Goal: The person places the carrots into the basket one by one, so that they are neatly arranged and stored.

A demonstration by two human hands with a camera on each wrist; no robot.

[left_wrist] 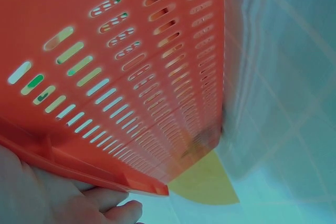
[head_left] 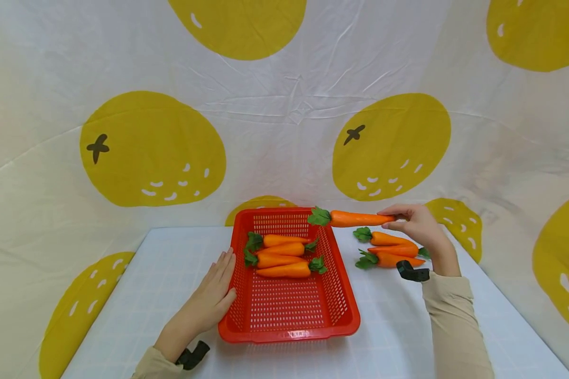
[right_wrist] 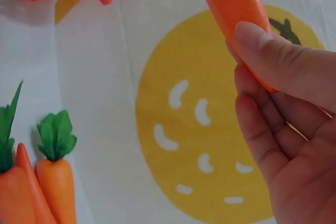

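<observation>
My right hand pinches a carrot by its tapered end, between thumb and fingers. The carrot is raised, its leafy top pointing left over the right rim of a red plastic basket. In the right wrist view, the thumb presses on the held carrot. My left hand rests with fairly straight fingers against the basket's left rim, and the left wrist view shows its fingers by the slotted wall. Several carrots lie side by side in the basket's far half.
To the right of the basket, three carrots lie on the white table. Behind the table hangs a pale cloth printed with large yellow fruit.
</observation>
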